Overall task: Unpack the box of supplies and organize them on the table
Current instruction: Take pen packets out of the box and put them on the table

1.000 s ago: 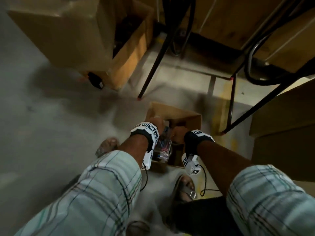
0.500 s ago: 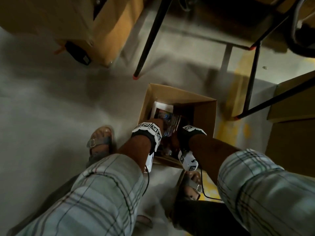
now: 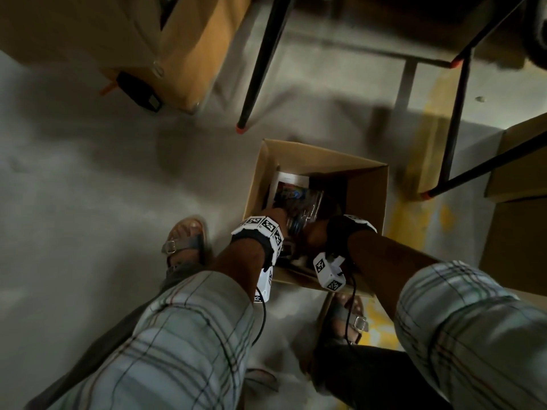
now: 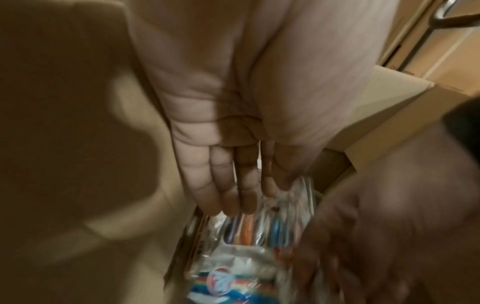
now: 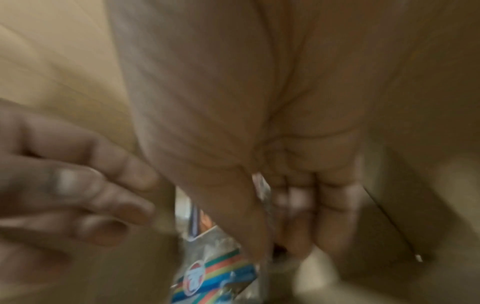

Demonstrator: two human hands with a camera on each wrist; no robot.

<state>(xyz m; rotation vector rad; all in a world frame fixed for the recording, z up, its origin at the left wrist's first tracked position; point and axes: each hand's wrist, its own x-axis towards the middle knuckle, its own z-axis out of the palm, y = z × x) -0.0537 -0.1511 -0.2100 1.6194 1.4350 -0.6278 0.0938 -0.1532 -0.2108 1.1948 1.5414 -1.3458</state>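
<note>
An open cardboard box [image 3: 322,156] stands on the floor between my feet. Both hands reach into it. A clear plastic pack of coloured pens [image 3: 307,205] with a rainbow label lies upright inside, also seen in the wrist views [image 4: 246,246] [image 5: 215,273]. My left hand [image 3: 276,216] [image 4: 233,185] has straight fingers resting against the pack's top edge. My right hand [image 3: 316,232] [image 5: 285,205] holds the pack's plastic between thumb and fingers, though it is blurred. A white-edged printed packet [image 3: 288,180] sits behind the pens.
A large cardboard box [image 3: 183,54] with a black object [image 3: 139,90] at its foot stands at the upper left. Black table legs [image 3: 260,63] [image 3: 455,113] come down beyond the open box. More cardboard [image 3: 521,202] is stacked at the right. My sandalled foot [image 3: 185,241] is left of the box.
Both hands have gone down with the clear pack from the box's rim to deeper inside it. My view has tipped further down onto the box.
</note>
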